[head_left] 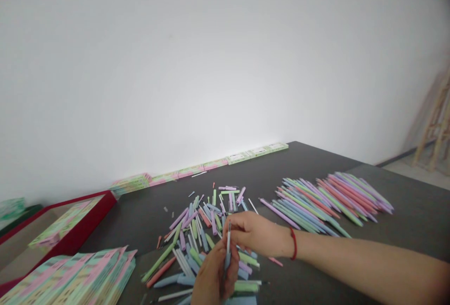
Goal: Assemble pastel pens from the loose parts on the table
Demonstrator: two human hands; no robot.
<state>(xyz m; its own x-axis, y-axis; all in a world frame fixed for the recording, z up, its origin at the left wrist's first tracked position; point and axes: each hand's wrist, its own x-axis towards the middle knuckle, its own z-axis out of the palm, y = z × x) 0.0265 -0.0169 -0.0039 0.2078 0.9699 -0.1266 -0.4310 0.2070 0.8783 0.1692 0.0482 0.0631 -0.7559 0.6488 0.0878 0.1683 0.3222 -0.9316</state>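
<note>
Low in the head view my left hand (213, 274) is closed around a light-blue pen barrel, held nearly upright. A white pen refill (228, 241) with a dark tip sticks up out of it. My right hand (253, 234), with a red cord at the wrist, is closed too, its fingertips pinched at the refill's upper part. Its far fingers are partly hidden. Beneath and around both hands lies a loose pile of pen parts (193, 230): pastel barrels, short caps and white refills.
Rows of pastel pens (316, 202) lie to the right on the dark table (267, 174). Printed packets (80, 274) fan out at the front left, beside a red box (94, 216). Flat printed boxes (211, 164) line the wall. A wooden stand (434, 122) is at far right.
</note>
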